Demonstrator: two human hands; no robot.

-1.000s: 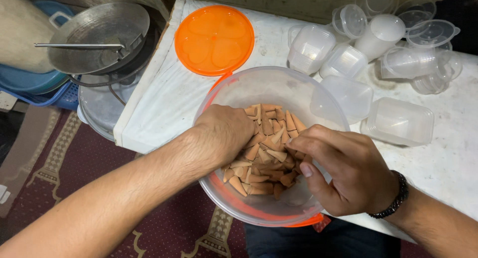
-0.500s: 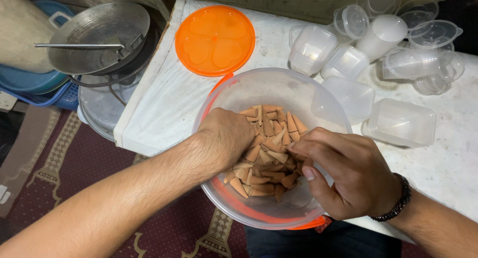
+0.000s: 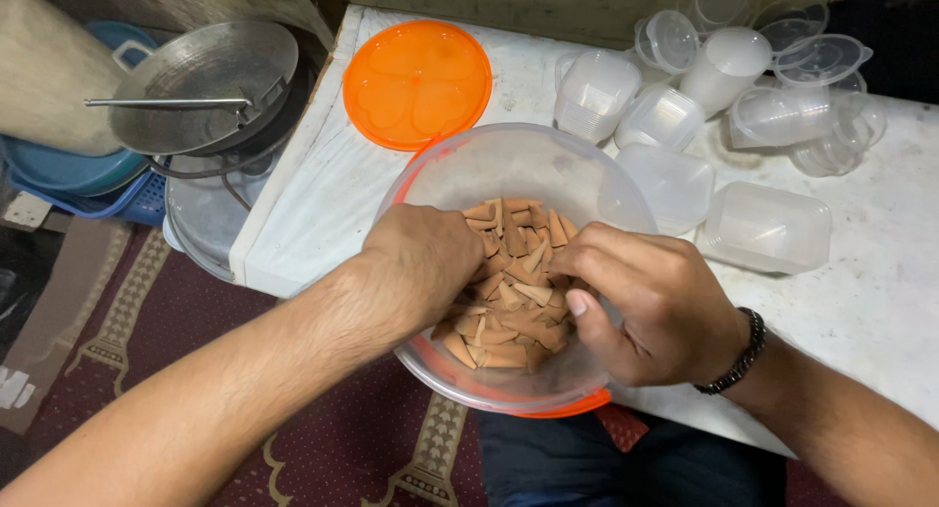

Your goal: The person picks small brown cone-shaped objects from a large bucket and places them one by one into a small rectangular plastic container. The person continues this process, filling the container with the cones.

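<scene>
Reaching into a clear round plastic bowl (image 3: 509, 165), both hands are being worked among a heap of small brown cone-shaped pieces (image 3: 514, 282).

The bowl is being kept at the near edge of a white worktop (image 3: 880, 302), with part of its orange-rimmed base overhanging the person's lap. A tip or slide off that edge is judged the main risk, and it would be caused by downward pressure from either hand on the near wall. Pieces could also be flicked over the rim if the heap is stirred too briskly, or crushed if they are squeezed hard.

The left hand (image 3: 425, 263) is being held curled, knuckles up, with its fingers buried in the left side of the heap; whether anything is being clasped beneath it cannot be told. The right hand (image 3: 650, 307) is being held with fingers bunched toward the thumb at the right edge of the heap, and a pinch on one or two pieces seems likely, though the fingertips are hidden.

An orange lid (image 3: 418, 82) is lying behind the bowl, and empty clear plastic containers (image 3: 685, 126) are being kept to the right rear.
</scene>
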